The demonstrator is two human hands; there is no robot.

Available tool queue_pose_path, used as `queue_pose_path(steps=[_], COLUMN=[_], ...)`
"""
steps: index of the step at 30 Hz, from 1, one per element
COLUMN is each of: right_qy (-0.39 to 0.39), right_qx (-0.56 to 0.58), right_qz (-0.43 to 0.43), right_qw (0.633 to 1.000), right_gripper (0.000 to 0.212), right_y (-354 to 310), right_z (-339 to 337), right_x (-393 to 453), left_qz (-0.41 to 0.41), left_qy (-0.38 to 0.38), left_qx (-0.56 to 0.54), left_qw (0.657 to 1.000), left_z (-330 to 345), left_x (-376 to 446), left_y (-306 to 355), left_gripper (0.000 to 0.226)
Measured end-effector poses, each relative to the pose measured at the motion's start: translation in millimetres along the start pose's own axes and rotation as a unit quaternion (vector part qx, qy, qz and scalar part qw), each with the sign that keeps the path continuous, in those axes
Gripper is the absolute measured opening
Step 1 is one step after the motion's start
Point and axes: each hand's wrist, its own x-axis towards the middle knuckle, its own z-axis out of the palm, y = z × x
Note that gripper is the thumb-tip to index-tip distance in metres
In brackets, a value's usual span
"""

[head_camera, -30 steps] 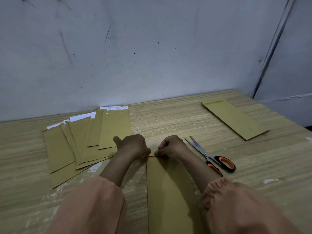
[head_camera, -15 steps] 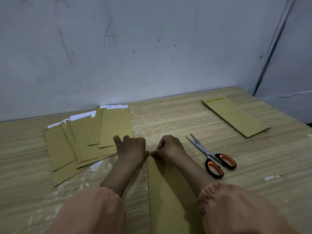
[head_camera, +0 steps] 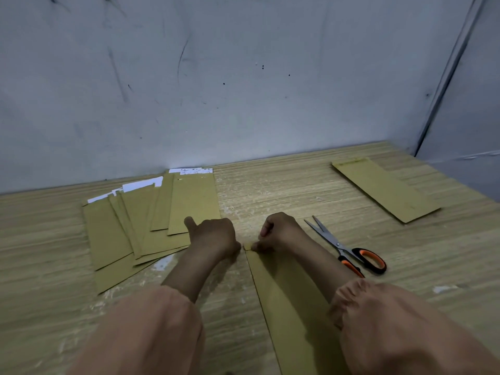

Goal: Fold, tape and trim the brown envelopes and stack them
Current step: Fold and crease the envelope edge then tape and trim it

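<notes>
A long brown envelope (head_camera: 286,301) lies flat on the wooden table (head_camera: 284,190), running from the lower middle of the frame up to the centre, where both hands meet its far end. The right hand (head_camera: 278,231) is curled over that end, its fingertips pinching and pressing a small folded bit of the paper at the top left corner. The left hand (head_camera: 213,234) sits just left of that corner, touching or nearly touching it, closed into a loose fist with the thumb sticking up; whether it actually grips any paper cannot be told from this angle. Both forearms come in from the bottom edge in peach-coloured sleeves (head_camera: 400,328), and the right arm lies over part of the envelope.

In the left middle of the frame a fanned pile of brown envelopes (head_camera: 151,220) lies overlapping, with white paper (head_camera: 140,185) showing at the far ends near the wall. To the right of the right hand, a pair of scissors (head_camera: 349,250) with orange and black handles lies on the table, blades slightly parted and pointing up and left. In the upper right of the table one more envelope (head_camera: 384,188) lies alone at an angle, well apart from the rest. A scuffed grey wall (head_camera: 243,77) fills the upper half.
</notes>
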Motion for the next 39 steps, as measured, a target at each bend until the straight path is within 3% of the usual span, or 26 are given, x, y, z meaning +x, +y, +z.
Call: queue_pose_path(steps=[9, 22, 30, 35, 39], right_qy=[-0.007, -0.016, -0.012, 0.000, 0.002], right_qx=[0.008, -0.015, -0.009, 0.011, -0.029], right_qz=[-0.004, 0.008, 0.004, -0.002, -0.004], right_qw=[1.000, 1.000, 1.000, 1.000, 1.000], right_gripper=[0.031, 0.035, 0.034, 0.034, 0.036], right_y=[-1, -5, -3, -1, -5], right_z=[0, 0, 1, 3, 5], right_x=[-2, 0, -1, -1, -1], left_qz=[0.032, 0.027, -0.012, 0.018, 0.016], left_qy=[0.077, 0.043, 0.007, -0.015, -0.021], left_qx=[0.075, 0.035, 0.001, -0.026, -0.061], left_qw=[0.994, 0.998, 1.000, 0.999, 0.998], left_z=[8, 5, 8, 6, 6], left_x=[-4, 1, 4, 6, 6], left_y=[6, -6, -4, -13, -16], left_gripper=[0.004, 0.037, 0.033, 0.037, 0.026])
